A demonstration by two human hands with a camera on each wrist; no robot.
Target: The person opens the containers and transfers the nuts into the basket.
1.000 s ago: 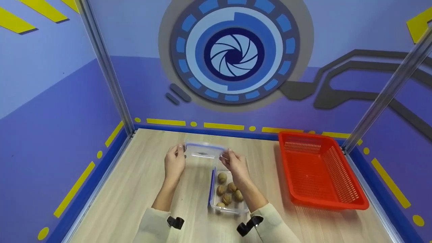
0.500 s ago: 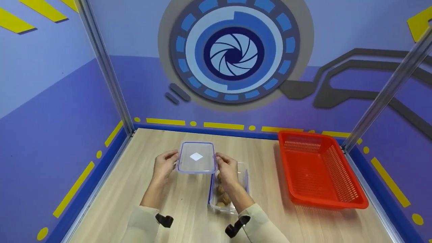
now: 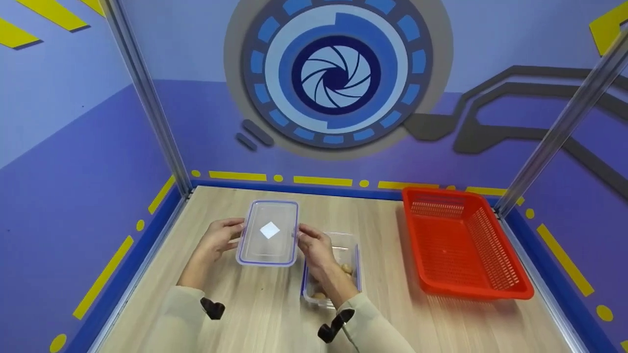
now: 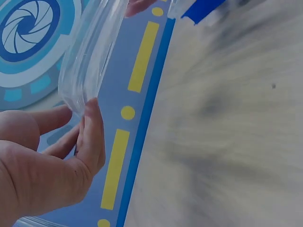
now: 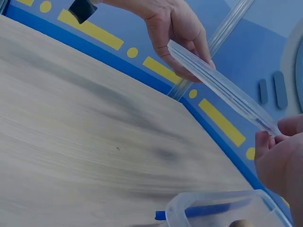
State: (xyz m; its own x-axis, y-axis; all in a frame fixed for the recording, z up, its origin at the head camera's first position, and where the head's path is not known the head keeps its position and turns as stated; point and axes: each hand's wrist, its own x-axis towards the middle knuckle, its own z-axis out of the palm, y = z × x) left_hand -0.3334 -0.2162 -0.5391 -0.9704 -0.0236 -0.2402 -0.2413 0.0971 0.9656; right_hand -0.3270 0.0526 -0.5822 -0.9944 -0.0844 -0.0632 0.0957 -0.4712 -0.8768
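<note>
A clear plastic lid (image 3: 260,247) with a blue seal and a white diamond label hangs tilted above the table, between both hands. My left hand (image 3: 213,243) pinches its left edge; in the left wrist view the thumb and fingertips (image 4: 92,111) meet on the rim. The right hand (image 3: 318,252) grips the opposite edge, its fingers partly hidden behind the lid in the head view. Below the right forearm stands an uncovered clear food container (image 3: 349,241) with blue side clips. Walnuts (image 3: 347,268) lie inside it, several of them hidden by the right hand and wrist.
A red perforated plastic basket (image 3: 446,252) stands at the right of the wooden table (image 3: 265,314), close to the back wall. Blue panels and metal posts (image 3: 152,108) enclose the table at the back and both sides.
Both hands have carried the lid left and toward the body, away from above the container. The lid has turned from nearly edge-on to show its flat face and label.
</note>
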